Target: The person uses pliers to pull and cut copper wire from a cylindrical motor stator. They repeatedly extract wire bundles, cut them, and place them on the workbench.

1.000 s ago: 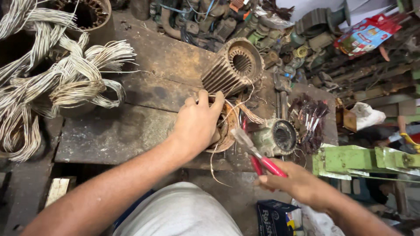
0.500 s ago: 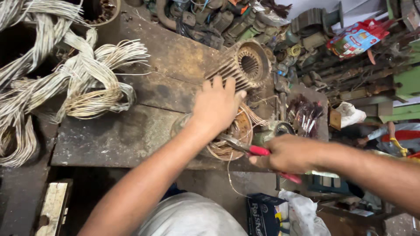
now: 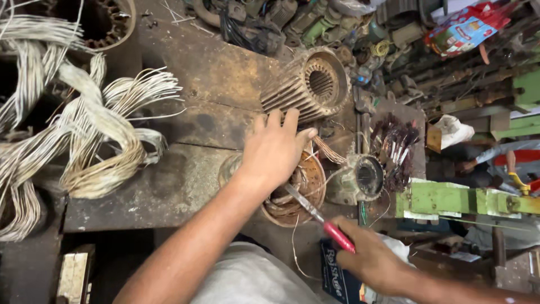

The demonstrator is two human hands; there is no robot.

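Observation:
My left hand point(image 3: 275, 149) rests flat on top of a round motor stator point(image 3: 292, 194) with copper windings, at the front edge of a worn wooden bench point(image 3: 185, 169). My right hand point(image 3: 371, 259) grips red-handled pliers point(image 3: 320, 217), whose metal jaws reach into the stator's windings just below my left hand. Loose copper wire strands point(image 3: 326, 152) stick out from the stator toward the right.
A finned motor housing point(image 3: 309, 84) lies behind the stator. A smaller round motor part point(image 3: 365, 177) sits to the right beside a clump of dark wire ends point(image 3: 394, 143). Bundles of pale removed wire point(image 3: 95, 135) cover the bench's left. A green metal fixture point(image 3: 461, 200) stands at right.
The view has shifted and drawn closer. My right hand with the pliers dropped lower and rightward, the jaws still in the windings. My left hand stays on the stator.

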